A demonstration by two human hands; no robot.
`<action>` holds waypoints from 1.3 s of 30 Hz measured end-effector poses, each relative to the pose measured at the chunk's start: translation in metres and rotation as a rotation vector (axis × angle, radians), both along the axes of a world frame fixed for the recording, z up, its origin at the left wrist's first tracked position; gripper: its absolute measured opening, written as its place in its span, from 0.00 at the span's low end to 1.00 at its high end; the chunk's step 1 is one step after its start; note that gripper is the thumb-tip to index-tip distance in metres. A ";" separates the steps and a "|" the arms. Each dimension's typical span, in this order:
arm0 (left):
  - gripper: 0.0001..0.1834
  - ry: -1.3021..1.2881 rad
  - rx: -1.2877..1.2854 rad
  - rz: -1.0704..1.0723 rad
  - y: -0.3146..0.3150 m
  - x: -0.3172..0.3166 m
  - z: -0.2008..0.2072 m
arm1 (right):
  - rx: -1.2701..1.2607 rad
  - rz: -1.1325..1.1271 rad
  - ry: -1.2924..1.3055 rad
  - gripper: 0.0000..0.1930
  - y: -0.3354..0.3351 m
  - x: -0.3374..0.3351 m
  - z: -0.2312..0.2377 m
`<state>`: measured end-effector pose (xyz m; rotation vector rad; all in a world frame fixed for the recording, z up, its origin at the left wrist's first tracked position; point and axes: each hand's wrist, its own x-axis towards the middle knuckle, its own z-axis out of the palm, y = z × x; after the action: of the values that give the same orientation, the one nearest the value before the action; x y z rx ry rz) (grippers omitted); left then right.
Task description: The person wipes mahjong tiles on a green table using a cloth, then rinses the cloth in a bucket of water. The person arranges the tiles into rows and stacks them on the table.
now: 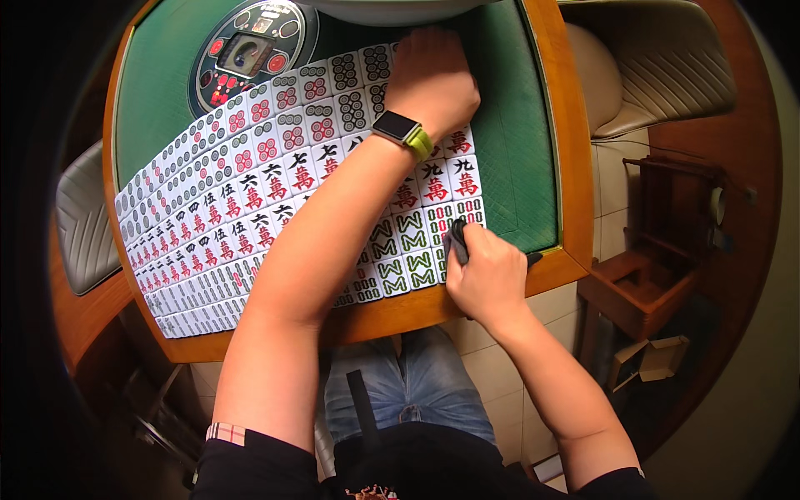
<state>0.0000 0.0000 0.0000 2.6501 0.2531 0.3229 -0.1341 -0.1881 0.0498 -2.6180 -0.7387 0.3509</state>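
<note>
Rows of white mahjong tiles [250, 197] lie face up in a packed block on the green table top [516, 183]. Their faces carry circles, red and black characters, and green bamboo patterns. My left hand [432, 73], with a green-strapped watch [397, 127] on its wrist, reaches across to the far right end of the block. It rests over the tiles there, back of the hand up, fingers hidden beneath. At the near right corner my right hand [490, 279] is closed around a dark cloth [458, 240], which touches the bamboo tiles.
A round black control panel [250, 54] with red buttons sits in the table's middle. The wooden rim [575, 158] runs round the table. Padded chairs stand at the right [667, 79] and left [83, 221]. An open cardboard box [650, 362] lies at the lower right.
</note>
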 end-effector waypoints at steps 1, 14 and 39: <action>0.21 -0.084 0.009 0.017 -0.004 -0.003 -0.003 | -0.012 0.015 -0.024 0.10 0.004 0.007 0.003; 0.19 -0.210 0.095 0.025 -0.001 -0.002 -0.014 | -0.037 0.006 -0.006 0.10 0.017 0.021 -0.003; 0.17 -0.164 0.150 0.055 -0.004 0.004 -0.014 | -0.049 0.021 -0.052 0.11 0.032 0.035 -0.004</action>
<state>0.0041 -0.0042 -0.0140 2.7467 0.2575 0.5961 -0.0994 -0.1558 0.0458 -2.6767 -0.7841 0.3122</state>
